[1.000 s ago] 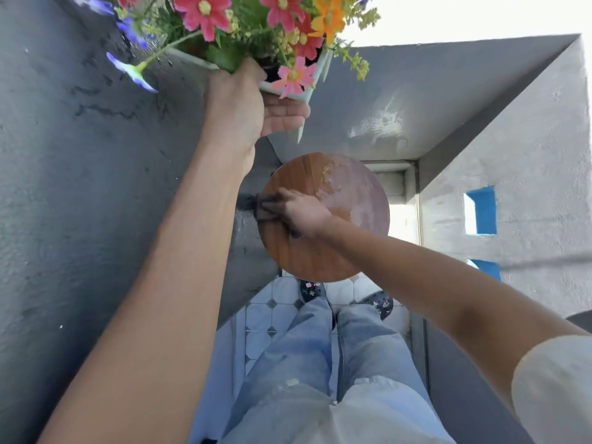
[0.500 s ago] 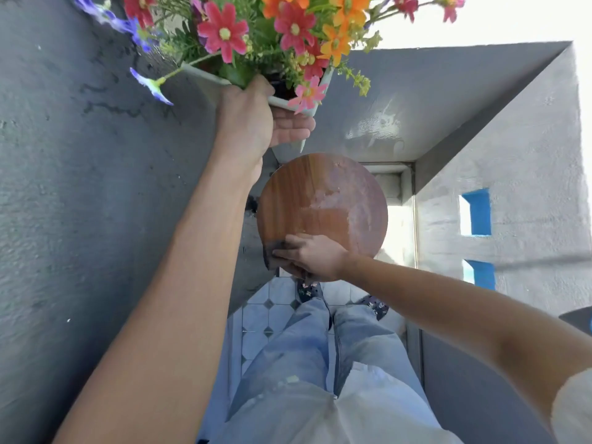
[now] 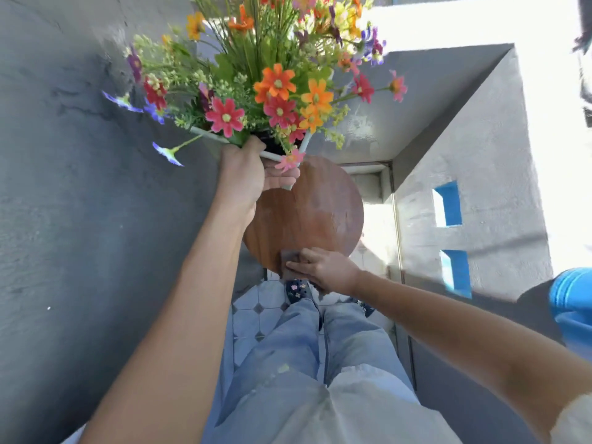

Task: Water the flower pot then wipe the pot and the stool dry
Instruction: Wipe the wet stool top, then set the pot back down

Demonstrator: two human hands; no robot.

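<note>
Left hand [image 3: 243, 174] grips the flower pot [image 3: 290, 153] lifted off the stool [image 3: 304, 216]; right hand [image 3: 323, 267] presses a cloth [image 3: 288, 259] there, wiping nearly finished.

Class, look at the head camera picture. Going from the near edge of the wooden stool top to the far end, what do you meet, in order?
Right hand pressing the dark cloth on the near rim, then the bare stool top, then the left hand gripping the flower pot, then the flowers.
</note>
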